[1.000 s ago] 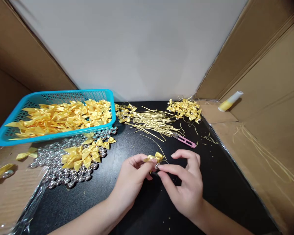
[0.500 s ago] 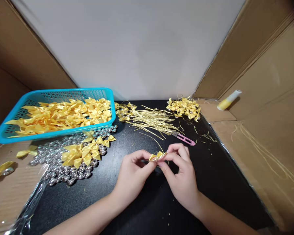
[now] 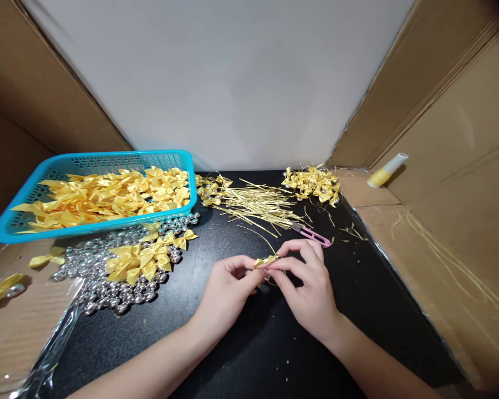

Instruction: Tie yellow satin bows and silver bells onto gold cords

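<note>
My left hand (image 3: 227, 291) and my right hand (image 3: 307, 288) meet over the black table (image 3: 241, 354), both pinching one small yellow satin bow (image 3: 265, 260) between thumb and fingertips. A thin gold wire runs up from the bow toward the heap of gold wire pieces (image 3: 258, 205). Something small and silvery shows under the bow; I cannot make it out clearly. Pink thread snips (image 3: 314, 235) lie just beyond my right hand.
A blue basket (image 3: 25, 221) of yellow bows stands at the left. Silver bells (image 3: 95, 277) with loose bows (image 3: 143, 257) on top spread in front of it. Finished bows (image 3: 314, 185) lie at the back right. Cardboard walls flank both sides; a yellow-white tube (image 3: 386, 170) rests on the right.
My right hand closed its fingers onto the bow and both hands drew slightly away from me; the bow now lies flatter between the fingertips.
</note>
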### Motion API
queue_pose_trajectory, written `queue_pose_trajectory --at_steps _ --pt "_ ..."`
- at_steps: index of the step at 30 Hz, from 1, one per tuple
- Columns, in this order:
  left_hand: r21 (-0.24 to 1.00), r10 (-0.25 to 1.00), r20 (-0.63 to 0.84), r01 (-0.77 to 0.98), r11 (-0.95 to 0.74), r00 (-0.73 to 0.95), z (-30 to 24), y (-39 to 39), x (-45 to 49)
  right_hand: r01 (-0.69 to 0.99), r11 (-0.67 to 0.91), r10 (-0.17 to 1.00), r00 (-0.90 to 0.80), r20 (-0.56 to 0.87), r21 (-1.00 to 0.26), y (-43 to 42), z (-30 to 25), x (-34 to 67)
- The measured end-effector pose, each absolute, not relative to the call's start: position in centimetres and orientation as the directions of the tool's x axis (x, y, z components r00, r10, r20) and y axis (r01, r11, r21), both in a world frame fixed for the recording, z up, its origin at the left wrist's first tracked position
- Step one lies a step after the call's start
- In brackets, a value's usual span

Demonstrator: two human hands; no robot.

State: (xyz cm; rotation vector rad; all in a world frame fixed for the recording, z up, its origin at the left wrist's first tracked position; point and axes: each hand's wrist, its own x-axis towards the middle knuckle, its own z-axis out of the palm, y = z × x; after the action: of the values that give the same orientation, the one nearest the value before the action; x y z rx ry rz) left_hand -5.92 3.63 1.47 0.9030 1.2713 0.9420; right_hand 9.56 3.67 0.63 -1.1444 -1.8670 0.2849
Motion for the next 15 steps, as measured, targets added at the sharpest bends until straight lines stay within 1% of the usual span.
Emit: queue_pose_trajectory --at_steps 5,7,8,10,12,15 --pt "0.939 0.938 -0.338 -0.043 0.342 0.076 1.5 3.6 -5.8 0.675 0.559 0.742 -0.146 0.655 -0.482 3.1 0.1 9.1" --pt "0.940 0.939 -0.337 -0.036 0.340 0.076 1.4 3.7 -5.8 0.666 0.569 0.716 -0.112 0.689 -0.482 2.5 -0.1 8.9" --pt "0.939 0.938 -0.339 -0.037 0.342 0.067 1.3 3.9 -5.8 0.634 0.584 0.709 -0.093 0.699 -0.508 2.2 -0.3 8.8" --pt "0.934 0.935 -0.352 -0.049 0.353 0.036 1.0 4.2 -5.8 0.502 0.622 0.716 -0.054 0.696 -0.601 1.5 -0.5 8.8" --pt "0.929 0.931 -0.365 -0.065 0.364 -0.007 0.7 4.6 -6.0 0.307 0.637 0.749 -0.033 0.661 -0.707 1.2 -0.5 9.0" --pt "0.924 0.924 -0.378 -0.078 0.373 -0.052 0.4 5.1 -6.2 0.058 0.562 0.826 0.004 0.563 -0.825 1.1 -0.1 9.2"
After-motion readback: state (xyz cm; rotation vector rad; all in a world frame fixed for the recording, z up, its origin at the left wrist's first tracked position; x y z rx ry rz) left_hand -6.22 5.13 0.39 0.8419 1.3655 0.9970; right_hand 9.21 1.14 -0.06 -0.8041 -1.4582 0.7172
